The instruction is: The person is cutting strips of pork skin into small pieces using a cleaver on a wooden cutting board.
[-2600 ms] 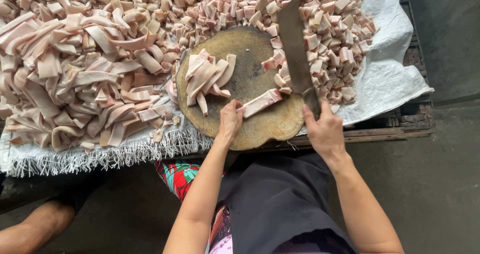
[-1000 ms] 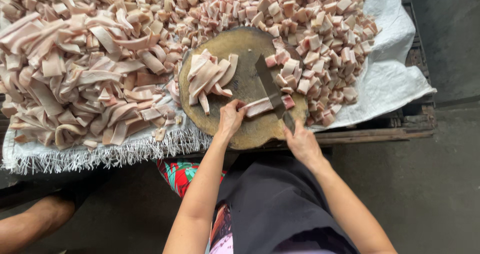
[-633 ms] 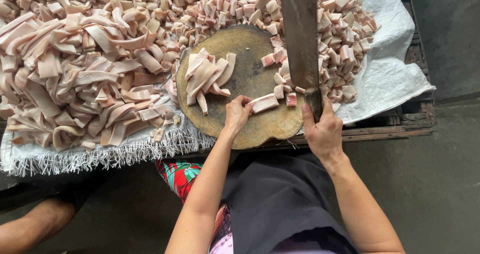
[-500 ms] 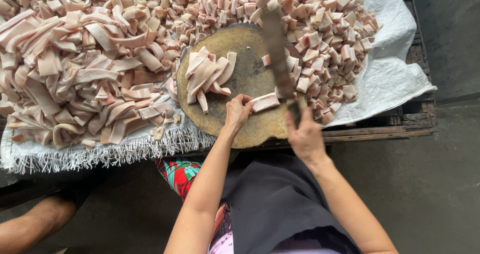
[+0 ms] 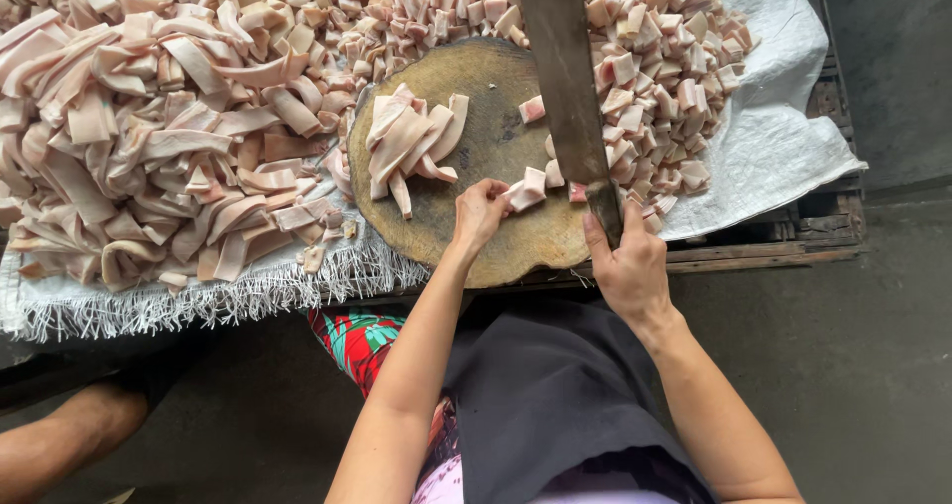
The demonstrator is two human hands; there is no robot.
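Pork strip (image 5: 526,189) is the thing you are cutting, and it lies on the near part of the round wooden block (image 5: 466,236), just beside the blade. Your left hand (image 5: 480,211) is closest to you on that side; its fingers are curled narrow and press down the near end of the strip. Your right hand (image 5: 627,266) is wrapped tight around the handle of the cleaver (image 5: 568,87), and the long dark blade is lifted and points away from you, above the far edge of the block. So I judge that you are in the middle of chopping, between one stroke and the next one.

A few small cut pieces (image 5: 551,162) lie beside the strip, and one more sits further up the block. On the left part of the block a small bundle of uncut strips (image 5: 412,142) waits. Beyond the block, on the white woven sheet (image 5: 773,157), you have the heap of cubes (image 5: 635,58) on the right and the big heap of long strips (image 5: 149,137) on the left.

The next stroke, in my judgement, calls for the blade to come down straight just beside your left fingertips, so keep them tucked back, and slide the strip forward a little.
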